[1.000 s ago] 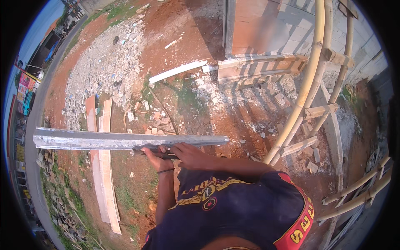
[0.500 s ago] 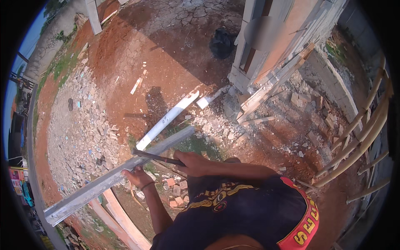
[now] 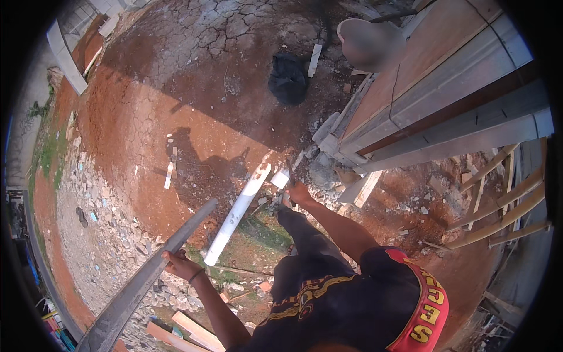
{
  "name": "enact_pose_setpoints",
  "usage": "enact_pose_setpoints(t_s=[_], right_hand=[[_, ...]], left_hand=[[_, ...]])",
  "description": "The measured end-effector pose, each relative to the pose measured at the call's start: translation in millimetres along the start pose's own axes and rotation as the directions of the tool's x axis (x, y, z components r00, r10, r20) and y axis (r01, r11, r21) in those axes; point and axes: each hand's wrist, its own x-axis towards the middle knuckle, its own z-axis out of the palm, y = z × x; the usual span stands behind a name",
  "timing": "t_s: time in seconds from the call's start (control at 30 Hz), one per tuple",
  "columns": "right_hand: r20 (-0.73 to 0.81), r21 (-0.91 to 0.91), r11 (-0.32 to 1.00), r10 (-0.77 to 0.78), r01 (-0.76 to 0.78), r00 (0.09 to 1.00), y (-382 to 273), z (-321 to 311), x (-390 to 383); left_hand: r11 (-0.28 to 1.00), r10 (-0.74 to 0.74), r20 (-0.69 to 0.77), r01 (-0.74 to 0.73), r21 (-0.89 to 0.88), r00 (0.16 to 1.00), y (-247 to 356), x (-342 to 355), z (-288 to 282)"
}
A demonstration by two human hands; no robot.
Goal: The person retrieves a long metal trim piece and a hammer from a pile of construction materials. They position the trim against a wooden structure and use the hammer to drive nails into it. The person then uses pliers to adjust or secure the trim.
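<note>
My left hand (image 3: 179,265) is closed around a long grey metal channel (image 3: 146,281), which runs diagonally from the lower left edge up toward the middle. My right hand (image 3: 298,192) is stretched out ahead, away from the channel, and grips a thin dark tool (image 3: 291,171) that points up. On the ground between the two hands lies a white pipe (image 3: 237,214). My dark trouser leg steps forward below the right hand.
A wall of wood and grey metal panels (image 3: 446,88) rises at the right, with bamboo poles (image 3: 504,214) beyond it. A black bag (image 3: 288,78) lies on cracked red earth. Rubble (image 3: 99,234) covers the left, and wooden planks (image 3: 187,331) lie near the bottom.
My right hand has left the channel and reached forward with the dark tool. The channel, held level before, now slants down to the left in my left hand alone. The view has swung toward the wall.
</note>
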Motion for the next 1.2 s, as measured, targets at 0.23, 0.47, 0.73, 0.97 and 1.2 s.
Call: enact_pose_setpoints(t_s=[0.23,0.47,0.73,0.97,1.2], right_hand=[[-0.151,0.192,0.901,0.418,-0.389,0.896,-55,-9,163],[-0.624,0.276,0.927,0.373,-0.252,0.687,-134,-97,269],[-0.820,0.105,0.893,0.327,-0.438,0.470,-168,-243,355],[-0.723,-0.685,0.676,-0.676,-0.271,0.141,-246,-400,385],[-0.753,-0.404,0.603,0.207,-0.688,0.624,-264,-539,425]], left_hand=[[0.999,0.005,0.114,0.000,-0.039,0.993,5,32,155],[0.999,0.024,0.372,-0.040,0.035,0.928,5,34,296],[0.996,-0.029,0.541,-0.023,0.088,0.841,-57,63,422],[0.955,-0.205,0.640,0.009,0.295,0.740,-89,92,498],[0.934,-0.193,0.775,-0.130,0.333,0.602,-92,81,567]])
